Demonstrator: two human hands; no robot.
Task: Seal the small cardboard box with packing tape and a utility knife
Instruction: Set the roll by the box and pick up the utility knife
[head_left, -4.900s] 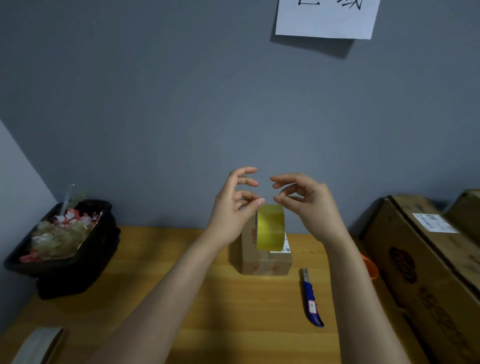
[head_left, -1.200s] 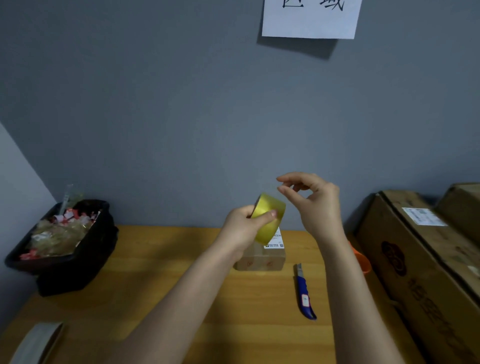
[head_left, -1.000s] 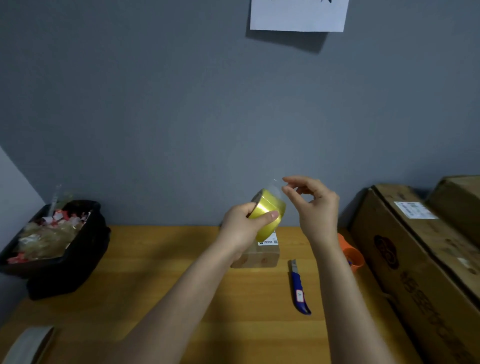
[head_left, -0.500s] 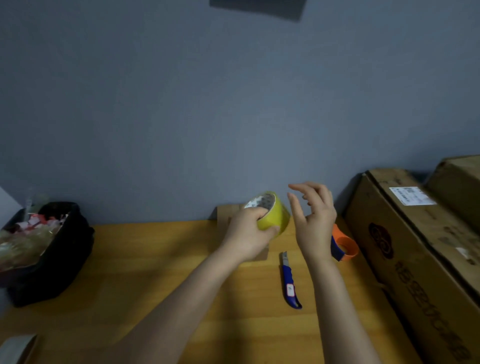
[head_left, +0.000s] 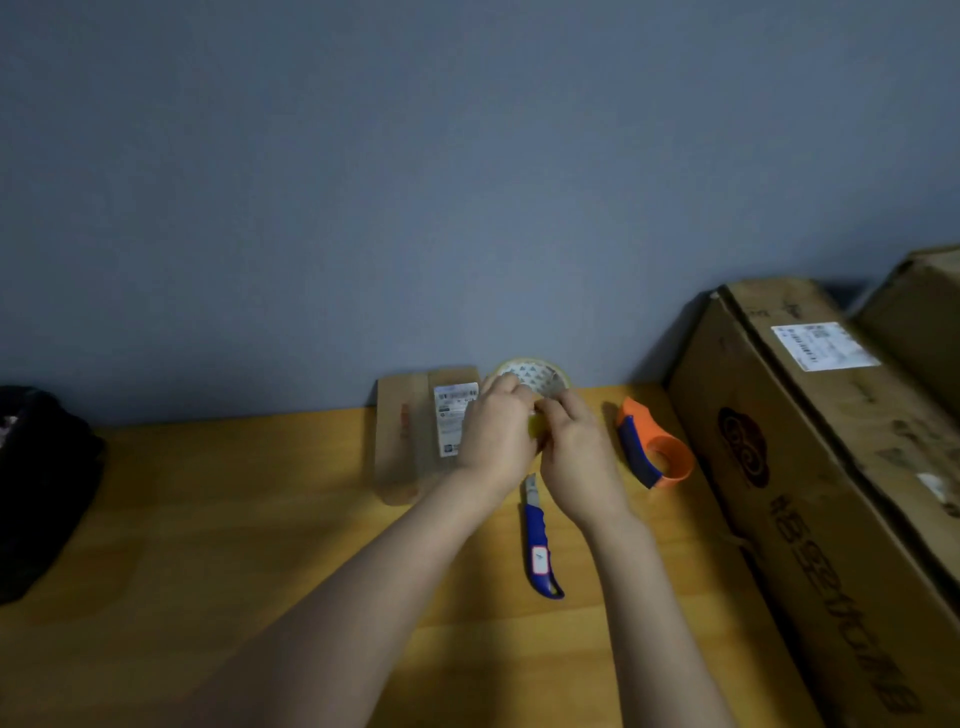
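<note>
Your left hand (head_left: 493, 436) and right hand (head_left: 576, 452) both closed on the tape (head_left: 532, 376), box (head_left: 415, 431) at 9 o'clock, knife (head_left: 540, 551) at 6 on tabletop (head_left: 234, 519)

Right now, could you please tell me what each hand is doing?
Left hand: closed on the tape roll, holding it beside the small cardboard box.
Right hand: fingers closed at the roll; whether they pinch tape cannot be told.

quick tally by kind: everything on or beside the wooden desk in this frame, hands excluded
Cardboard boxes: 3, the small brown cardboard box, the large brown carton at right, another carton behind it
Tape rolls: 1, yellow packing tape roll, held by both hands
Knives: 1, blue utility knife
Tape dispensers: 1, orange and blue
Bins: 1, black bin at left
Total: 7
</note>
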